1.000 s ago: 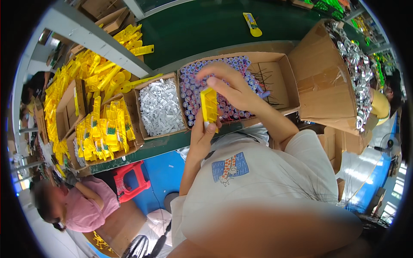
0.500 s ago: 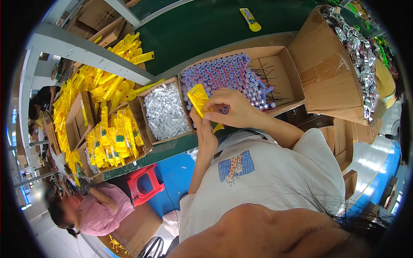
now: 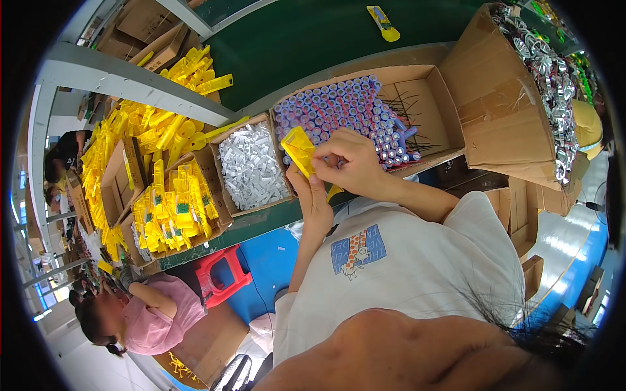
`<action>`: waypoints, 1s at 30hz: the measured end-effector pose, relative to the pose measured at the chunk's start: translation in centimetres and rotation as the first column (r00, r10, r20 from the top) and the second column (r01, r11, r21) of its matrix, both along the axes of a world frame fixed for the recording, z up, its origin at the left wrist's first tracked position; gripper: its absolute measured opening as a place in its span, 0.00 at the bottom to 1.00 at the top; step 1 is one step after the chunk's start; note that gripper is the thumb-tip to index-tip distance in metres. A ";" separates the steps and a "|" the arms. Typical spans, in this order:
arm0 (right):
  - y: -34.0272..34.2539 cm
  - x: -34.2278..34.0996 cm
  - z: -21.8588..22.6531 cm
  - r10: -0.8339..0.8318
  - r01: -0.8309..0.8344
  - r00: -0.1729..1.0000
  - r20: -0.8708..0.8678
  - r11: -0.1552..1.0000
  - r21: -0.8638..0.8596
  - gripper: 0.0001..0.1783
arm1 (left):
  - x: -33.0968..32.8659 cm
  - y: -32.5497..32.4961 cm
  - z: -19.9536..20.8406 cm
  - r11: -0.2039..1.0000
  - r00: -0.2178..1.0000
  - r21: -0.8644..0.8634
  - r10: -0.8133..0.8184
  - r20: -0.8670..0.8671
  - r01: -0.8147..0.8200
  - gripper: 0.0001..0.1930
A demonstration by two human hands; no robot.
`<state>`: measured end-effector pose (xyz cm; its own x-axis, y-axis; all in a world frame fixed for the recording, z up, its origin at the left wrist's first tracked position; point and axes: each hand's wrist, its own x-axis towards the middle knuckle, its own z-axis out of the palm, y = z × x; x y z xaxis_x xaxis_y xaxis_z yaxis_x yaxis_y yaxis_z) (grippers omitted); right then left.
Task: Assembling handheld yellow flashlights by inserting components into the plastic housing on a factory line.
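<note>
A yellow plastic casing [image 3: 298, 147], long and shallow like a tray, is tilted up in front of my chest. My left hand [image 3: 315, 203] grips its lower part between thumb and fingers. At the casing's right edge my right hand [image 3: 355, 164] is closed, thumb and forefinger pinched together; whatever they hold is hidden. Just beyond both hands stands a cardboard box of purple battery cells [image 3: 323, 107], with thin dark wires at its right side. Left of the hands is a box of small white plastic parts [image 3: 251, 166].
Yellow casings with green circuit boards [image 3: 175, 212] fill a box farther left, with more yellow parts [image 3: 117, 169] heaped behind. One yellow piece [image 3: 383, 23] lies on the green surface [image 3: 287, 45]. A tall carton [image 3: 489, 91] of silvery parts stands right. A co-worker [image 3: 163, 313] sits lower left.
My hands stay on the casing, and my right fingers have shifted slightly along its edge. The co-worker's gloved hand at lower left has moved up a little. The whole view has shifted slightly.
</note>
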<state>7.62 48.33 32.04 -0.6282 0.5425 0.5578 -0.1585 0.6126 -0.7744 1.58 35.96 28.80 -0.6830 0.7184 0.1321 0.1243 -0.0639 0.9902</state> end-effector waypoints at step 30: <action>1.0 -0.4 1.6 0.083 -0.070 0.993 0.078 0.984 -0.164 0.06 | 0.6 -0.2 -0.4 1.000 0.997 0.002 0.021 0.072 -0.022 0.23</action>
<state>7.21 49.36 33.61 -0.7122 0.5691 0.4109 -0.1305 0.4678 -0.8742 2.22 35.71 28.39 -0.7061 0.7031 0.0844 0.0542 -0.0652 0.9964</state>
